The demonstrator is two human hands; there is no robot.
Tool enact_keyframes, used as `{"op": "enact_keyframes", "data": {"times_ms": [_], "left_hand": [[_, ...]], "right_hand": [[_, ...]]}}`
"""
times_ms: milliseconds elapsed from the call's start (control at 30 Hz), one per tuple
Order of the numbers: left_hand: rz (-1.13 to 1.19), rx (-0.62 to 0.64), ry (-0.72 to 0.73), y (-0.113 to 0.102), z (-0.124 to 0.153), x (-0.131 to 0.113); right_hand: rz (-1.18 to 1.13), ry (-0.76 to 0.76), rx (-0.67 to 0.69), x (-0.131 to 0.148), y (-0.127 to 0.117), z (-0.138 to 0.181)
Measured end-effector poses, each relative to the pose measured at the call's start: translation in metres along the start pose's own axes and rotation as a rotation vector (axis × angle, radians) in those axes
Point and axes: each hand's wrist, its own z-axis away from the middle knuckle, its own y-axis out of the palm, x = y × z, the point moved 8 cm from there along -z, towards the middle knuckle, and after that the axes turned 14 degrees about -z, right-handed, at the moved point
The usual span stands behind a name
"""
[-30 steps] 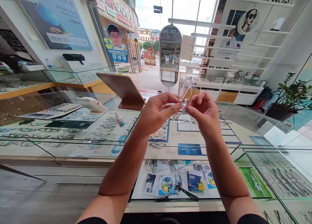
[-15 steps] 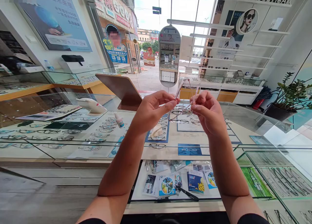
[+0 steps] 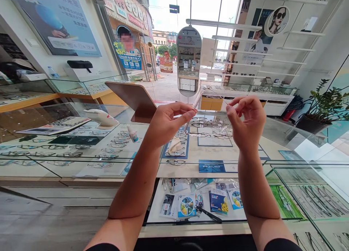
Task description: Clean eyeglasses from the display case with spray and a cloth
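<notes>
A pair of eyeglasses (image 3: 199, 134) with a thin, pale, see-through frame hangs over the glass counter, its front rim low and its arms pointing up and away. My left hand (image 3: 174, 122) is closed, thumb and forefinger pinching the left arm. Opposite it, my right hand (image 3: 247, 122) is also closed in a pinch, apparently at the other arm, which is faint and partly covered by the fingers. Behind the eyeglasses, more frames in the display blur with their outline. A beige cloth (image 3: 174, 145) lies on a blue-edged tray just below my left hand.
On the glass counter (image 3: 152, 167) stand a tilted brown-backed mirror (image 3: 131, 96), a white device (image 3: 100, 118) and a small white bottle (image 3: 132, 134). An open drawer in front holds leaflets (image 3: 187, 206) and a black pen (image 3: 208, 214). A potted plant (image 3: 313, 120) stands right.
My right hand has moved right, away from my left, and turned. The eyeglasses' front has come lower and the arms are farther apart. My left hand has barely moved.
</notes>
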Motion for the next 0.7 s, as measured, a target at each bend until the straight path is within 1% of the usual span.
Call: {"op": "enact_keyframes", "data": {"times_ms": [133, 233, 367, 433, 500, 633, 700], "left_hand": [[-0.010, 0.019, 0.011, 0.003, -0.001, 0.004], [-0.004, 0.014, -0.004, 0.003, -0.002, 0.007], [0.015, 0.004, -0.015, 0.002, -0.002, 0.008], [0.014, 0.000, -0.019, 0.002, -0.002, 0.008], [0.012, -0.004, -0.020, 0.002, -0.002, 0.009], [0.010, -0.009, -0.015, 0.001, -0.002, 0.008], [0.008, -0.004, -0.012, 0.001, -0.001, 0.007]], "right_hand": [[0.107, -0.103, -0.021, 0.005, -0.001, 0.000], [0.167, -0.124, -0.047, 0.006, -0.002, 0.001], [0.151, -0.161, -0.062, 0.016, 0.000, 0.005], [0.138, -0.165, -0.048, 0.023, 0.002, 0.006], [0.130, -0.138, 0.014, 0.026, 0.005, 0.008], [0.168, -0.002, 0.229, 0.021, 0.016, 0.011], [0.218, 0.027, 0.255, 0.019, 0.016, 0.011]]}}
